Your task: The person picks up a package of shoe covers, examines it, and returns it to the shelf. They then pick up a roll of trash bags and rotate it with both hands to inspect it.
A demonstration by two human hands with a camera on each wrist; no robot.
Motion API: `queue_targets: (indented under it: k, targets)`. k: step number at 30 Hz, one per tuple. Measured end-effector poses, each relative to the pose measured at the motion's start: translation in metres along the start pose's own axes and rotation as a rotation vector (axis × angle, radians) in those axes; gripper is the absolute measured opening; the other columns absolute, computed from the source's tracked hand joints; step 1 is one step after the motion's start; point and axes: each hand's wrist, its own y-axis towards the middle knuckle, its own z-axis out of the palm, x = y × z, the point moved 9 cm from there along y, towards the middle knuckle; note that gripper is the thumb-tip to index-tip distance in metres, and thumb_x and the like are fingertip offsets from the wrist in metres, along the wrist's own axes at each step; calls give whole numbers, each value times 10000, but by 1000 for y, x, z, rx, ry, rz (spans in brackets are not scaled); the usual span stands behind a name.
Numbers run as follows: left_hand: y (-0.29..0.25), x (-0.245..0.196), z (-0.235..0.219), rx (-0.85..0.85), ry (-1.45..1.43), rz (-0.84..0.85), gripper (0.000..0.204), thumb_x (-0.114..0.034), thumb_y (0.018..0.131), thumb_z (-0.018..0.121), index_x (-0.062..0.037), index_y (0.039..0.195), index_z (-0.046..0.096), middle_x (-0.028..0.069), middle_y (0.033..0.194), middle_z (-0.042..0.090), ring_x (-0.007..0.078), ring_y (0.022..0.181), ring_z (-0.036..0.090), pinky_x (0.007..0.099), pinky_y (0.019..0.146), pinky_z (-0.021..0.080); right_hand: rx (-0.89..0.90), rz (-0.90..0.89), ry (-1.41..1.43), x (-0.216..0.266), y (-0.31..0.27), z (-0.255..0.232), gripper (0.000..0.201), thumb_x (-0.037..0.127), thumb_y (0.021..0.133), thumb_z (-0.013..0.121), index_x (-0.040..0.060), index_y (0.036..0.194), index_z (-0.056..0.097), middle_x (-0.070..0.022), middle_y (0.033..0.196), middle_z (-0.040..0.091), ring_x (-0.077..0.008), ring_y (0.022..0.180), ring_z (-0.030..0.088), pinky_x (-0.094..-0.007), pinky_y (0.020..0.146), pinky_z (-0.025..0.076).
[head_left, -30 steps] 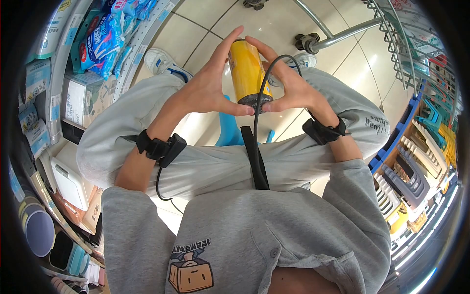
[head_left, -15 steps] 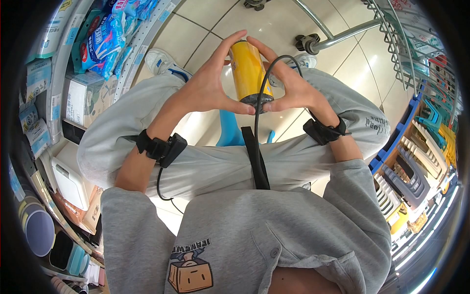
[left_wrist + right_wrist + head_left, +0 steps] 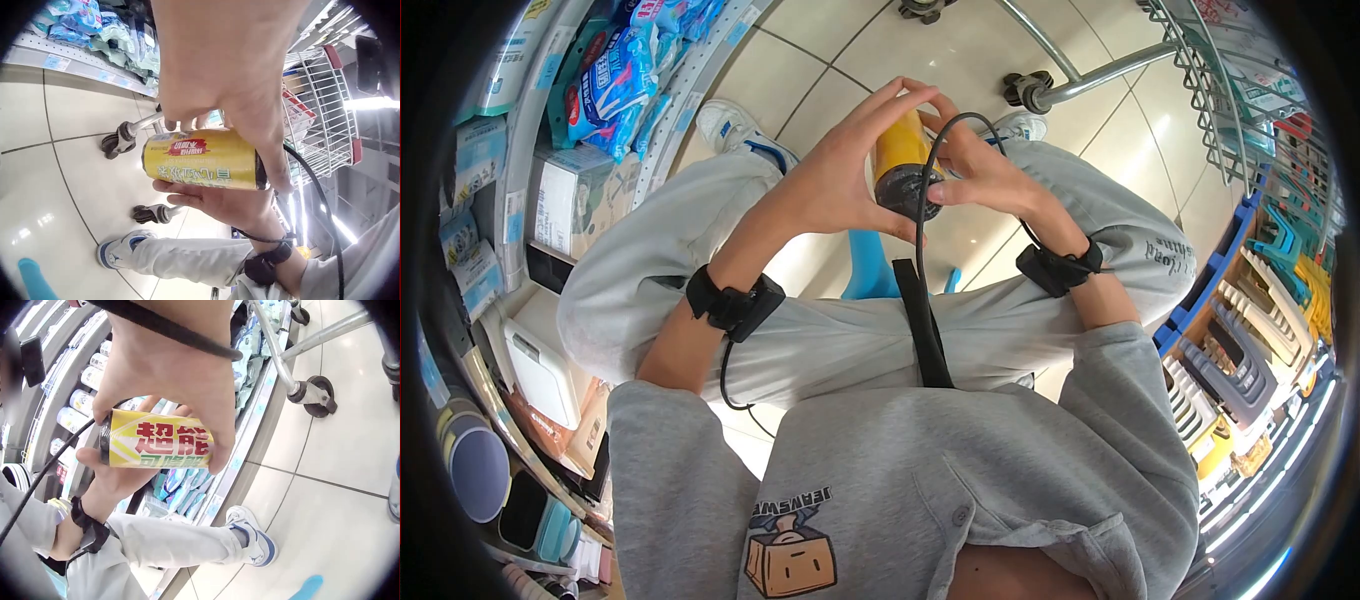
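Between both hands is a yellow-wrapped roll [image 3: 897,150] with a dark end turned toward the head camera; its printed label suggests trash bags. In the left wrist view the label of the roll [image 3: 200,159] shows red and white print. My left hand [image 3: 825,185] curls around it from the left, its fingers over the far end and its thumb just below the dark end. From the other side my right hand [image 3: 990,175] grips the roll, with the thumb on the dark end's edge. The fingertips of both hands overlap at the far end.
Crossed legs in light grey trousers [image 3: 820,340] lie below the hands, with a blue stool part [image 3: 868,262] between them. A black cable [image 3: 948,135] loops past the roll. Shelves with blue packets [image 3: 615,85] stand left, a wire cart [image 3: 1200,90] at upper right.
The roll has tilted so that its dark end faces the head camera more. The left fingers have come down over the far end, and the left thumb has moved below the near end.
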Motion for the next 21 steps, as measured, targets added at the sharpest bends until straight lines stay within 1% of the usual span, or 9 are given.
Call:
queue_targets:
  k: [2,4,7,11,13,16,18,20,21]
  targets:
    - [1,-4,-5,-39,71,69,1095,-260,473,944,-112,1420,414,140,1443,425,317,1307,447,416,1079,387,8,-9,24,-1,1,0,1203,388,690,766,51,1528,-29,-217,1510,233,-305,1364,335,-417,1130,279]
    - [2,-8,-3,0,35,42,1071,-234,466,938,-109,1406,439,130,1439,440,309,1303,455,406,1080,384,-3,-72,75,1,1,-2,1091,327,743,741,48,1527,35,-217,1456,285,-321,1225,500,-428,1094,356]
    - [2,-7,2,23,-18,0,1003,-191,477,923,-102,1375,485,119,1395,494,287,1260,497,388,1061,402,-18,-90,-33,-9,4,-9,1048,419,777,692,51,1529,62,-201,1467,289,-314,1296,438,-438,1099,344]
    - [1,-1,0,-8,17,-44,818,-150,530,896,-78,1278,571,118,1246,609,262,1138,594,371,996,456,20,-106,64,-15,3,-7,956,497,842,609,43,1521,114,-165,1468,323,-278,1316,415,-445,1092,353]
    - [2,-5,-4,-22,17,-33,755,-137,545,883,-71,1240,594,115,1190,635,258,1102,614,367,981,465,144,118,260,-15,-2,10,847,518,920,519,39,1510,146,-137,1447,381,-245,1281,453,-441,1061,392]
    - [1,-5,-6,-27,16,-42,659,-116,573,859,-58,1185,622,110,1123,669,251,1049,644,356,953,480,236,150,310,-23,-4,16,768,536,964,449,40,1495,199,-127,1410,430,-218,1247,478,-420,1025,429]
    - [0,-3,-5,-18,15,-62,626,-108,585,848,-51,1168,628,109,1110,675,249,1033,652,349,940,487,212,179,271,-27,-4,14,754,543,968,435,44,1491,220,-127,1405,436,-216,1243,481,-408,1016,438]
    - [0,-7,-9,-83,45,2,560,-178,607,862,-59,1106,636,116,971,696,278,876,678,331,816,520,187,208,231,-29,-5,13,742,551,972,421,47,1486,240,-127,1399,441,-214,1238,484,-395,1007,447]
    - [0,-7,-9,-81,45,3,560,-178,607,862,-59,1106,636,116,971,696,278,876,678,331,816,520,153,186,170,-25,-6,11,729,571,971,411,41,1458,296,-114,1377,460,-198,1242,463,-394,1047,384]
